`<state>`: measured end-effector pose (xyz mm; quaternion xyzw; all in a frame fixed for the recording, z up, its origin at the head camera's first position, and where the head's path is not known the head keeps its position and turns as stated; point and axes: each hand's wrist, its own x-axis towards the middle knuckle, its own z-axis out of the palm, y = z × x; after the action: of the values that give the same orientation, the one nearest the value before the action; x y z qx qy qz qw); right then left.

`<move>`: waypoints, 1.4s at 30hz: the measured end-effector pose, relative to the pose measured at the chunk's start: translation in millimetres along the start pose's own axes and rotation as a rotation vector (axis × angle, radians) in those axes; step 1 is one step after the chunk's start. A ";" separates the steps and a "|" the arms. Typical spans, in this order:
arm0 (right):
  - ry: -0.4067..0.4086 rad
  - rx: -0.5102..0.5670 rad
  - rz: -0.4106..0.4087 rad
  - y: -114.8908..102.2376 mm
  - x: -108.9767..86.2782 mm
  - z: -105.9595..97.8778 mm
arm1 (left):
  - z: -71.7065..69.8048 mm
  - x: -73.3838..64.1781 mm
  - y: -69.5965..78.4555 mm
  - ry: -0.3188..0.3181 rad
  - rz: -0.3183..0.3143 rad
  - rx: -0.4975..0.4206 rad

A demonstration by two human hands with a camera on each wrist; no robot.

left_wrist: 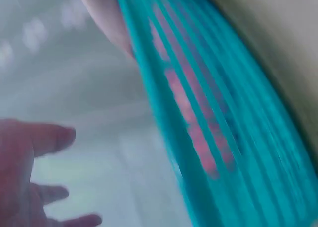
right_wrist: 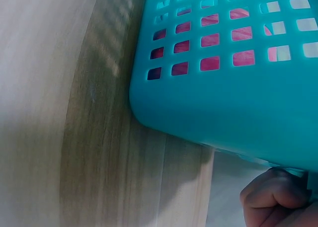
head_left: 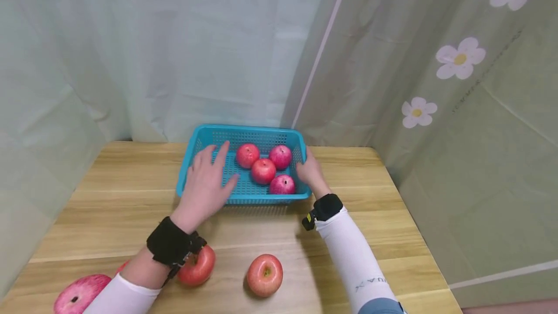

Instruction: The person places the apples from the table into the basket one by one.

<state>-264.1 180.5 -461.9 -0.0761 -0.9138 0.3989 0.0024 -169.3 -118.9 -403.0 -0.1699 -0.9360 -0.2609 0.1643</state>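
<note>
A blue plastic basket [head_left: 244, 199] with slotted walls stands at the table's back, in the head view. Inside it, towards the right, lie several fruits, among them a smooth red apple [head_left: 263, 171] and a streaked magenta apple [head_left: 282, 185]. My right hand [head_left: 310, 171] grips the basket's right rim; the right wrist view shows its curled fingers [right_wrist: 276, 189] there. Over the basket's left part is my left hand [head_left: 205, 183], fingers spread and holding nothing. In the blurred left wrist view, this hand [left_wrist: 20, 172] appears apart from the basket wall [left_wrist: 248, 137].
On the wooden table [head_left: 235, 236], nearer me, sits a red apple [head_left: 265, 275]. Another apple [head_left: 198, 268] is partly behind the left wristband. A streaked magenta apple [head_left: 80, 294] lies at the front left, beside a mostly hidden red thing. Curtains [head_left: 209, 52] hang behind the table.
</note>
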 end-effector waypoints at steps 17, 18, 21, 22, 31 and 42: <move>-0.006 0.015 0.010 -0.9 4.0 -0.1 | 54.1 -91.2 79.9 -0.690 0.436 -0.069; -0.004 0.016 0.009 -0.6 4.4 0.1 | 56.7 -92.8 80.2 -0.708 0.440 -0.059; -0.008 0.014 0.009 0.6 5.7 1.1 | 64.3 -97.0 80.0 -0.753 0.442 -0.035; -0.008 0.013 0.007 0.9 5.8 1.4 | 66.8 -98.1 79.5 -0.760 0.443 -0.031; -0.012 0.025 0.014 2.6 4.3 2.6 | 73.4 -104.6 77.7 -0.765 0.488 -0.051; -0.005 0.027 0.016 3.2 2.2 2.7 | 77.1 -106.5 76.3 -0.771 0.464 -0.048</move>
<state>-266.0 181.0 -466.2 -0.0822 -0.9078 0.4112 -0.0019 -60.8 -40.2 -474.6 -0.4636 -0.8597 -0.1565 -0.1465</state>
